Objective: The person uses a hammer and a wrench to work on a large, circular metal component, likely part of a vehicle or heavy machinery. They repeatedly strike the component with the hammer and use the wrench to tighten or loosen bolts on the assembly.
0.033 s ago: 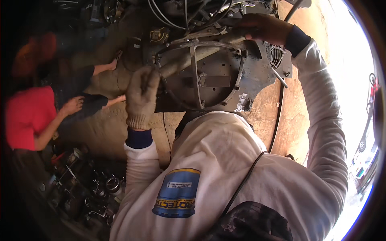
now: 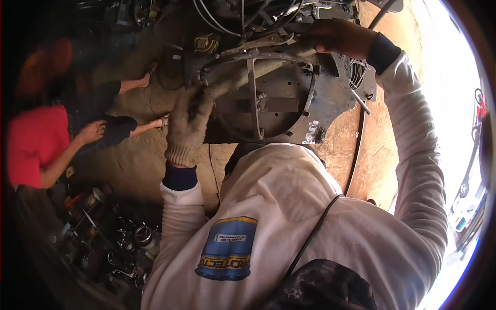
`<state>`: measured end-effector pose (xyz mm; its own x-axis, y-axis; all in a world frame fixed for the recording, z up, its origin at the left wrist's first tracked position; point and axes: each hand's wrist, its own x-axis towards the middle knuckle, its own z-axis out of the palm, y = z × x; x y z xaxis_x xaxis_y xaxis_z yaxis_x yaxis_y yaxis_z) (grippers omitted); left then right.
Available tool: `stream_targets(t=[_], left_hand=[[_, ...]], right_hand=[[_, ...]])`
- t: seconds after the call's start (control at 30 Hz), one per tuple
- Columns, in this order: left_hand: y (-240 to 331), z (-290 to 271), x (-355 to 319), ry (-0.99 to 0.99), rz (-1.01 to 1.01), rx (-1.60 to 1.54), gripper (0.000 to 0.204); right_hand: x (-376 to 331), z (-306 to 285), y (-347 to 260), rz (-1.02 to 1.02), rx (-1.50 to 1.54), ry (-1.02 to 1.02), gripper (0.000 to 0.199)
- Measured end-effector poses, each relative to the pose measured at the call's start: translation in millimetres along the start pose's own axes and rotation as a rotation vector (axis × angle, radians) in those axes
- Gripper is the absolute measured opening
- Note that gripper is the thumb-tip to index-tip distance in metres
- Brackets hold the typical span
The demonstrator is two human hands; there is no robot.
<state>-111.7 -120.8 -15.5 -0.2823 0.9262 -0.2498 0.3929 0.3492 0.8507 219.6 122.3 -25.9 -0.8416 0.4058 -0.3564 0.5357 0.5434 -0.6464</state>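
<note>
A long dull metal pipe slants across a round metal frame with a vertical bar, which lies over a dark metal plate. My left hand, in a knitted work glove, is closed at the pipe's lower left end; its fingertips are in shadow. At the upper right my bare right hand grips the pipe's other end, thumb along its near side. Most of that hand's fingers are hidden behind the pipe and in the dark.
Cables loop above the frame, and coiled wire hangs by the plate's right edge. A person in a red shirt sits at the left. Metal parts lie at the lower left. A black cord crosses my white top.
My left hand has shifted slightly right, against the pipe's end. The right hand stays in place. The seated person's lower foot has moved a little to the right.
</note>
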Motion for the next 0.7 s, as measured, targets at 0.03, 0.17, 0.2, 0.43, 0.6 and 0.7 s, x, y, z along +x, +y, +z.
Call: stream_targets(t=[0.03, 0.17, 0.2, 0.43, 0.6, 0.7], left_hand=[[-5, 2, 0, -0.110, 0.023, 0.016, 0.033], [-17, 4, 10, -0.020, -0.059, -0.218, 0.041], [-23, 6, 12, -0.001, -0.052, -0.249, 0.044], [-50, -3, 23, -0.122, -0.170, -0.899, 0.049], [-62, -34, 22, -0.105, -0.143, -0.741, 0.056], [-65, -55, 25, -0.174, -0.080, -0.748, 0.060]], right_hand=[[3, 2, -4, -0.026, 0.057, 0.005, 0.048], [15, 9, -2, -0.084, 0.139, -0.021, 0.042], [17, 7, -5, -0.086, 0.139, -0.049, 0.042], [8, -2, -3, 0.044, 0.437, 0.176, 0.040], [-54, 36, -3, 0.026, 0.800, 0.746, 0.046], [-79, 74, -26, 0.228, 0.971, 0.917, 0.044]])
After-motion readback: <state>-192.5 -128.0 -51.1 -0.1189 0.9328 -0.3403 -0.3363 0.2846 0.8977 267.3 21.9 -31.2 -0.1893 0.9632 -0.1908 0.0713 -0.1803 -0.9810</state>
